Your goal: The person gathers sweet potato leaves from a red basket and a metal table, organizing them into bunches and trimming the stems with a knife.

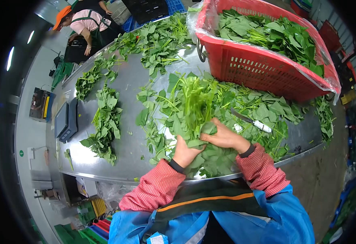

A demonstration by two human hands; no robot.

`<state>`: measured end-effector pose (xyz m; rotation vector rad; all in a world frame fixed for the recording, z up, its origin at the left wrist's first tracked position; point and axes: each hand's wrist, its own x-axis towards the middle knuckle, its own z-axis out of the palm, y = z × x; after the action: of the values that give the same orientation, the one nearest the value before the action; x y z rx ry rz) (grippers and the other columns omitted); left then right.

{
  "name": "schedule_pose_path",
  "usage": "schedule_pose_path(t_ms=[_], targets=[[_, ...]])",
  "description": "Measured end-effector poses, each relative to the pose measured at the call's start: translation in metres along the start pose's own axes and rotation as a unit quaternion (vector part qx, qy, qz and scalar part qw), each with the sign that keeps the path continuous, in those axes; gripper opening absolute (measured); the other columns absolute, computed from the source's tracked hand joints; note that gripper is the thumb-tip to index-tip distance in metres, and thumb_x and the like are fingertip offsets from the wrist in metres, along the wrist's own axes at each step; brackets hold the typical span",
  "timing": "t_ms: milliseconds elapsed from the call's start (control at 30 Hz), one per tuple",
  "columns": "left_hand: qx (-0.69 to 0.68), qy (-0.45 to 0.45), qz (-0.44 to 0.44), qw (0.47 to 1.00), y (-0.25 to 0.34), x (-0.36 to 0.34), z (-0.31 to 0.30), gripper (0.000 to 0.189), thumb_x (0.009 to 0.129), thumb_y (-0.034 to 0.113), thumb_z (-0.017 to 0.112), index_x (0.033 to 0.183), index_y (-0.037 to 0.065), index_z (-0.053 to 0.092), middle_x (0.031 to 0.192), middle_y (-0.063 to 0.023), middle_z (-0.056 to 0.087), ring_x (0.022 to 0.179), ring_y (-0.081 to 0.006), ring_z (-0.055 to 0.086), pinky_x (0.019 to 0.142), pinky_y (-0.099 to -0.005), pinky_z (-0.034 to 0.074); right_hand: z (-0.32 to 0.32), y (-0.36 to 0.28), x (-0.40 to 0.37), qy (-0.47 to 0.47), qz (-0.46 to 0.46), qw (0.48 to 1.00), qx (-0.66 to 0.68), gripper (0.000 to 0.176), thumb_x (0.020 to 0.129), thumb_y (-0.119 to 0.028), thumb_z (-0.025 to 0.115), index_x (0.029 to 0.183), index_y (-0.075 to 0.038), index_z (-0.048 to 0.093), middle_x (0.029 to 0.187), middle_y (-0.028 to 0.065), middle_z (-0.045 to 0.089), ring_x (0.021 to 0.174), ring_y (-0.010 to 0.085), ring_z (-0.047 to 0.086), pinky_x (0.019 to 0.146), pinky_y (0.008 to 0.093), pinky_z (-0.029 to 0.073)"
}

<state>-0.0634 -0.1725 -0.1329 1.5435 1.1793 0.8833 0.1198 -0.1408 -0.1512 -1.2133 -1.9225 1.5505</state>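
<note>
Nearest: red checked sleeves over a blue apron (267, 215), at the near edge of the steel table (133, 85).

Left hand (184, 152): closed on the leafy lower end of the bunch of greens (194, 103) from below. Fingers are curled inward, tips buried in leaves, so their spread cannot be told.

Right hand (223, 138): laid over the same end of the bunch from the right. Fingers are pressed together and wrapped round it. The 2 hands sit just beside each other; contact between them cannot be told.

Bunch: held just above the table between both hands, leaves at the hands, pale stems pointing away from the person. The stem ends are blurred. Under it lies a loose heap of leaves (263, 112) that spreads to the right.

Knife (251, 120): lying on that heap, just right of the right hand and not touched. Its white handle points right, its dark blade left.

Left of the hands and well apart from them: 1 long strip of greens (104, 124), then a scale (66, 120) at the table's left edge.

Farther: red basket (263, 69) on the table behind the heap, lined with clear plastic and full of greens. To its left lies another spread of greens (157, 40).

Farthest: a co-worker (86, 24) in an orange cap at the far end of the table, 1 hand on a black crate (75, 51).
</note>
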Motion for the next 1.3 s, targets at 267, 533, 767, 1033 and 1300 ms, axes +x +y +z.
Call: schedule_pose_path(t_ms=[267,533,767,1033,1300], targets=[[0.252,0.184,0.058,0.948,-0.040,-0.014,-0.010,0.105,0.070,0.012,0.077,0.147,-0.004,0.007,0.128,-0.0269,0.037,0.115,-0.0407,0.042,0.100,-0.0442,0.037,0.034,-0.005,-0.003,-0.138,0.072,0.954,0.256,0.058,0.081,-0.034,0.075,0.127,-0.004,0.054,0.111,0.0066,0.065,0.093,0.0163,0.059,0.085,0.0323,0.048],[0.509,-0.004,0.035,0.860,-0.045,-0.013,-0.108,0.096,0.061,-0.022,0.054,0.147,0.012,0.027,0.106,-0.0260,0.045,0.098,-0.0440,0.052,0.084,-0.0428,0.047,0.009,0.004,-0.044,-0.130,0.006,0.986,-0.105,0.061,0.081,-0.048,0.063,0.119,-0.001,0.058,0.080,0.0160,0.067,0.076,0.0319,0.064,0.071,0.0390,0.051],[0.410,0.051,0.033,0.910,0.007,-0.014,-0.102,0.102,0.060,-0.012,0.068,0.148,0.009,0.022,0.104,-0.0231,0.044,0.097,-0.0412,0.049,0.085,-0.0415,0.045,-0.025,-0.067,-0.025,0.361,-0.129,0.884,-0.266,0.043,0.080,-0.044,0.069,0.087,-0.003,0.061,0.075,0.0116,0.060,0.072,0.0231,0.060,0.063,0.0369,0.047],[0.402,0.060,0.055,0.912,0.016,-0.029,-0.100,0.100,0.063,-0.008,0.072,0.148,0.007,0.021,0.105,-0.0225,0.044,0.098,-0.0397,0.048,0.087,-0.0408,0.044,-0.010,-0.014,-0.007,0.353,-0.134,0.896,-0.234,0.011,0.085,-0.016,0.062,0.088,-0.006,0.065,0.078,0.0132,0.064,0.071,0.0314,0.063,0.060,0.0398,0.051],[0.499,0.027,0.084,0.862,0.028,-0.035,-0.096,0.094,0.061,-0.019,0.056,0.147,0.010,0.029,0.101,-0.0251,0.048,0.092,-0.0429,0.052,0.083,-0.0443,0.046,-0.017,-0.067,0.003,0.294,-0.059,0.909,-0.291,0.060,0.070,-0.063,0.068,0.082,-0.005,0.066,0.084,0.0153,0.065,0.080,0.0326,0.062,0.073,0.0448,0.048]])
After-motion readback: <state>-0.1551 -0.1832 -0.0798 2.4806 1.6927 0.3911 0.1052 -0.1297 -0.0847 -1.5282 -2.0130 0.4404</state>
